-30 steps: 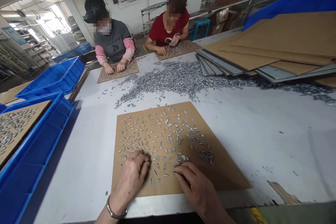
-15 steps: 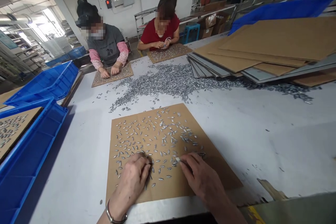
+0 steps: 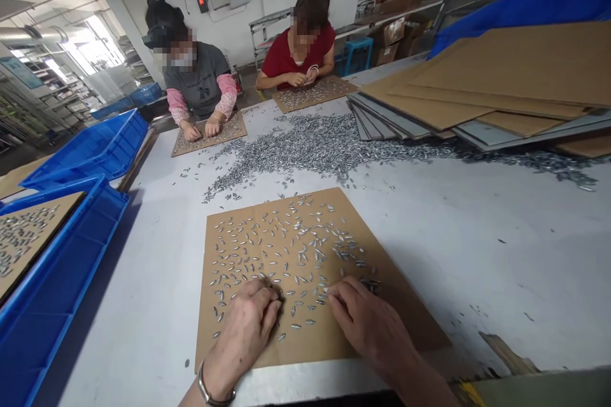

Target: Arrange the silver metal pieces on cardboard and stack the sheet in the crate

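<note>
A brown cardboard sheet [image 3: 296, 346] lies flat before me, with many small silver leaf-shaped metal pieces [image 3: 296, 326] spread over it. My left hand [image 3: 248, 318] rests low over the sheet's left half, its fingers closed together; whatever is between the fingertips is hidden. Over the right half, my right hand [image 3: 370, 321] has thumb and forefinger pinched beside several of the pieces. Something tiny and pale shows at that pinch, too small to name. A few more pieces lie partly behind the right hand's knuckles.
A heap of the same pieces [image 3: 305, 146] spreads beyond my sheet. Stacked cardboard sheets [image 3: 506, 70] lie at the right. Blue trays [image 3: 76, 273] stand at the left, the nearer holding a covered sheet. Across the table [image 3: 157, 248], two people bend over sheets of pieces.
The whole view has shifted slightly to the right. My left fingers have curled a little closer, and the pale bit at my right fingertips shows less than before.
</note>
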Available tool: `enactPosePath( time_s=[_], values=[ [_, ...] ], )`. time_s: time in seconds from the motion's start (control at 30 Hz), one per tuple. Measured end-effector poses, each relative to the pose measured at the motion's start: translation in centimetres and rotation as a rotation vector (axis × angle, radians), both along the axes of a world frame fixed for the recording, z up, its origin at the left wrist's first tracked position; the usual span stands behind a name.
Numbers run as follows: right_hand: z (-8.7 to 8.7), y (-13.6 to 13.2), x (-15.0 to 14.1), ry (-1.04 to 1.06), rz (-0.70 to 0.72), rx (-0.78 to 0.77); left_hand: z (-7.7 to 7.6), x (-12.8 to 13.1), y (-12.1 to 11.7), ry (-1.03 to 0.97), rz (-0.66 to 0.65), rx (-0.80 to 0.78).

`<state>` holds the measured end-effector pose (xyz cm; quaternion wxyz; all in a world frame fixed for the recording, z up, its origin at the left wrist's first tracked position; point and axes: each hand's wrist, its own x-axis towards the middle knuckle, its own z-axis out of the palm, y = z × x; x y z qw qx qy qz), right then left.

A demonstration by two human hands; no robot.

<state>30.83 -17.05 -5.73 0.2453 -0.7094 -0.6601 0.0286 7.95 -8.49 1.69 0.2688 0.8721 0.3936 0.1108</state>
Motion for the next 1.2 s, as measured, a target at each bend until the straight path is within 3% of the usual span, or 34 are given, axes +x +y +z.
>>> enactPosePath(
  time_s=[0.27,0.6,0.87,1.2],
  values=[
    [-0.7,-1.8,-0.9,-0.050,0.042,-0.074,0.0,1.0,-0.1,-0.005,-0.029,-0.008],
    [-0.1,-1.1,1.4,0.019,0.016,0.067,-0.3,3.4,-0.1,0.007,-0.085,0.038],
    [0.2,0.9,0.3,-0.080,0.137,-0.032,-1.5,7.8,-0.4,0.283,-0.083,0.185],
    [-1.2,1.8,0.1,-0.179,0.082,0.007,-1.7,9.2,-0.6,0.383,-0.007,0.155]
  ],
)
